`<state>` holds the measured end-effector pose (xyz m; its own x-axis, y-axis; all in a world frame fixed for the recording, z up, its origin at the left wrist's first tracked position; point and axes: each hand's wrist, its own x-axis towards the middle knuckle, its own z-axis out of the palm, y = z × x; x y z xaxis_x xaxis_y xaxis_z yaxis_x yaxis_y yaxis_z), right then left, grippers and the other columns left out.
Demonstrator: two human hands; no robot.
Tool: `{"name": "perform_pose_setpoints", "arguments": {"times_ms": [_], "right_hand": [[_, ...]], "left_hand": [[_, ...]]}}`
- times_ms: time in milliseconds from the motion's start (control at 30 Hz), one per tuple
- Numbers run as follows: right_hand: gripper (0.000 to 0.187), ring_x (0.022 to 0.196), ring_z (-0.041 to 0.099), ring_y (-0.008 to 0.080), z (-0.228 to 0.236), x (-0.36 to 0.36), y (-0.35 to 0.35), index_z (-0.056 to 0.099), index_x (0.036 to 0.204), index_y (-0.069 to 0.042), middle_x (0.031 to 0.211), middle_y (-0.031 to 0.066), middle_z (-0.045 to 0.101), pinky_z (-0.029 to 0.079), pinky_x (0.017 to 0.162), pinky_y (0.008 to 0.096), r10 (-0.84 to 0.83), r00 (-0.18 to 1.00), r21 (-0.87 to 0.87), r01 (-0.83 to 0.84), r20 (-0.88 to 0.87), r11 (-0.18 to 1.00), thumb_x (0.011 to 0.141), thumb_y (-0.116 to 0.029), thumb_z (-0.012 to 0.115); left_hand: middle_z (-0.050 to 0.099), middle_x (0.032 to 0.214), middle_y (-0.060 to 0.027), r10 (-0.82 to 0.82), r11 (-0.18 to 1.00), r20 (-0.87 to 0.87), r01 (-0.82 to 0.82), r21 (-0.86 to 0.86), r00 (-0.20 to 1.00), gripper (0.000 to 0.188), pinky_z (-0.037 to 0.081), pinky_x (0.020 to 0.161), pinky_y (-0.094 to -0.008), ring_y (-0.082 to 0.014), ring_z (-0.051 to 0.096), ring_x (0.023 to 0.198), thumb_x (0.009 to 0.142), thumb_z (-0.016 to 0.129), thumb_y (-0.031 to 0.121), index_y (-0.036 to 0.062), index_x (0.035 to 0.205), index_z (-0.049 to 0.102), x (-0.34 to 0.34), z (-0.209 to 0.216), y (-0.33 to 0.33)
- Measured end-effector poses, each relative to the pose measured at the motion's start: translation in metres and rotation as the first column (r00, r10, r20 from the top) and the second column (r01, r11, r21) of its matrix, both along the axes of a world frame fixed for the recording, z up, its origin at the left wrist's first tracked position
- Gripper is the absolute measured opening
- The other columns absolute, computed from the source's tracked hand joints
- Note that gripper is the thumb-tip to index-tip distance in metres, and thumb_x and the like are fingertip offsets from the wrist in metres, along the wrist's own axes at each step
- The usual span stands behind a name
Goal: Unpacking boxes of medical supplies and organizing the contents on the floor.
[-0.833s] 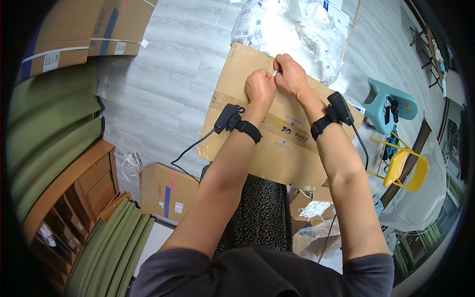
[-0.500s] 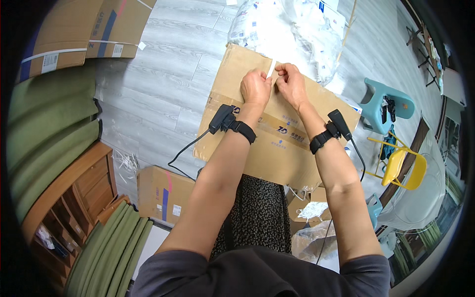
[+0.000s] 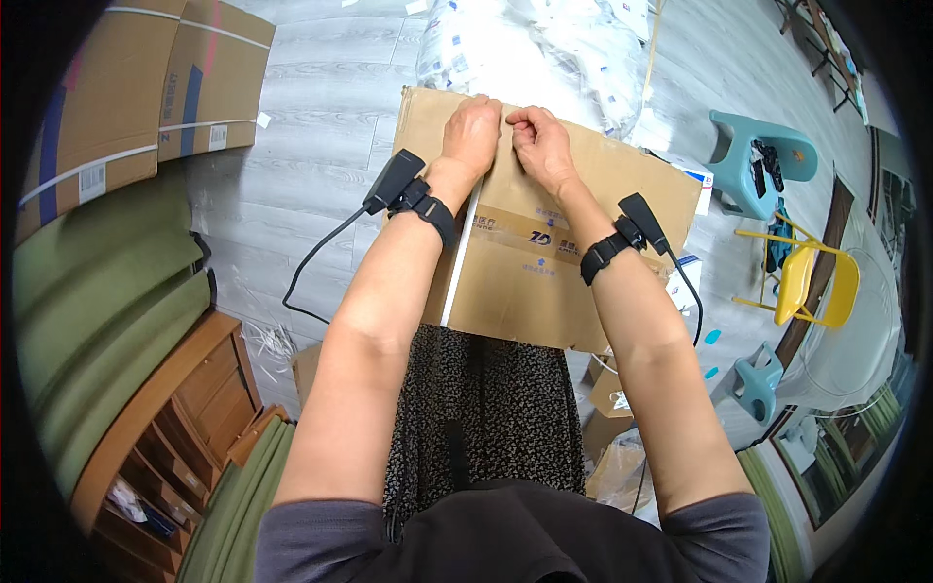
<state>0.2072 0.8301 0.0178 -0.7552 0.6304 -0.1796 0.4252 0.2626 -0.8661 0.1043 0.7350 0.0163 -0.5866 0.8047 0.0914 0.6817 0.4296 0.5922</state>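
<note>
A closed brown cardboard carton (image 3: 583, 311) with printed tape over its top seam lies in front of me. A narrow white packing strap (image 3: 462, 257) runs across the carton's left part, from its near edge up to my left hand (image 3: 471, 141). The fingers of that hand are bent and closed on the strap near the carton's far edge. Just to the right is my right hand (image 3: 540, 148), its fingers curled and its thumb and fingertips together. Whatever sits between those fingertips is too small to tell. Both wrists wear black bands with a small cabled device.
Beyond the carton lies a clear plastic bag (image 3: 530, 53) of packages. Large strapped cartons (image 3: 209, 87) stand far left, above green curtains and a wooden cabinet (image 3: 209, 389). At right are a teal stool (image 3: 763, 165), a yellow folding chair (image 3: 816, 282) and a smaller teal stool (image 3: 758, 382).
My view has shifted. Both hands have moved toward the carton's far edge. The white strap, earlier seen only between the hands, now shows down to the near edge.
</note>
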Motion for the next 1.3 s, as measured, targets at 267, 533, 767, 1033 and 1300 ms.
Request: {"name": "perform_pose_setpoints", "arguments": {"times_ms": [267,533,767,1033,1300], "right_hand": [[0.016,0.076,0.057,0.0198,-0.009,0.0,0.004,0.062,0.09,-0.004,0.089,0.0097,0.057,0.049,0.073,0.0292,-0.028,0.999,-0.039,0.027,-0.016,0.999,0.077,0.0,0.054],[0.015,0.074,0.057,0.021,-0.006,-0.004,-0.005,0.061,0.09,-0.005,0.088,0.0097,0.056,0.048,0.072,0.0315,-0.034,0.999,0.007,0.034,-0.009,0.999,0.077,-0.002,0.053],[0.015,0.074,0.057,0.0215,-0.004,-0.004,-0.004,0.061,0.09,-0.007,0.087,0.0101,0.055,0.048,0.07,0.0324,-0.033,0.999,-0.012,0.033,0.018,0.999,0.078,-0.002,0.053],[0.015,0.077,0.057,0.0245,-0.007,-0.002,-0.002,0.06,0.09,-0.007,0.089,0.0097,0.056,0.048,0.071,0.0347,-0.045,0.999,-0.018,0.045,0.016,0.999,0.078,-0.003,0.051],[0.015,0.078,0.058,0.0243,-0.005,-0.005,-0.006,0.061,0.09,-0.008,0.089,0.0086,0.056,0.048,0.073,0.0354,-0.07,0.995,-0.004,0.071,0.064,0.998,0.078,-0.004,0.054]], "left_hand": [[0.056,0.088,-0.016,-0.113,0.972,0.268,0.163,-0.172,0.957,0.013,0.044,0.078,-0.0426,-0.0356,0.054,0.09,0.071,0.066,0.001,0.0037,0.079,0.055,-0.021,0.007,0.009],[0.056,0.084,-0.0143,-0.253,0.931,0.279,0.311,-0.19,0.926,0.007,0.044,0.075,-0.0416,-0.0352,0.055,0.084,0.075,0.061,0.002,0.0043,0.079,0.055,-0.035,-0.002,0.009],[0.056,0.08,-0.0162,-0.278,0.946,0.276,0.312,-0.087,0.92,0.01,0.044,0.069,-0.039,-0.0329,0.055,0.076,0.075,0.066,0.006,0.0022,0.078,0.057,-0.039,0.003,0.003],[0.064,0.075,-0.0197,0.26,0.919,0.154,-0.195,-0.343,0.953,0.016,0.049,0.07,-0.0419,-0.036,0.063,0.074,0.07,0.075,0.013,0.0021,0.071,0.063,0.0,0.018,0.019],[0.067,0.073,-0.0192,0.528,0.796,0.105,-0.448,-0.407,0.843,0.026,0.052,0.071,-0.0382,-0.0314,0.066,0.073,0.067,0.076,0.026,0.0009,0.072,0.068,0.017,0.017,0.019]]}}
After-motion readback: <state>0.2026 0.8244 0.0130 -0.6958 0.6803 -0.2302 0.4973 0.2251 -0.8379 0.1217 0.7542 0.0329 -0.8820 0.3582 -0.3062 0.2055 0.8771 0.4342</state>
